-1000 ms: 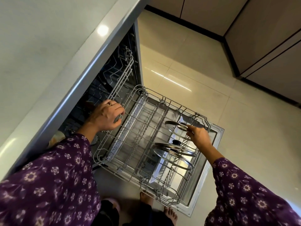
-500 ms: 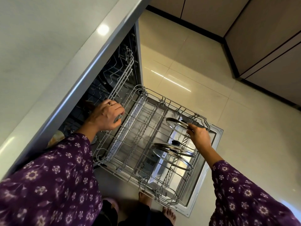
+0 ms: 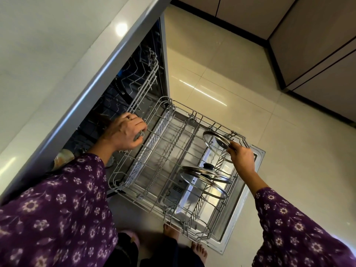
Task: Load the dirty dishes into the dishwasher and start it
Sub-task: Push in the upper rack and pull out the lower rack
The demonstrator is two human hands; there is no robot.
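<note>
From the head view, the lower rack (image 3: pixel 165 170) stood pulled out over the open door, mostly bare. Two glass lids (image 3: pixel 205 180) leaned in its near right side. The right hand (image 3: pixel 241 158) gripped a third lid (image 3: pixel 217 144) at the rack's far right corner; the left hand (image 3: pixel 125 132) clutched the upper rack (image 3: pixel 143 93). Loading looked barely begun, starting still ahead.

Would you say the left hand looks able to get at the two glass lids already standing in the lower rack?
Probably yes. The left hand grips the upper rack, but open, bare wire of the lower rack lies between it and the standing lids; nothing blocks the way.
</note>
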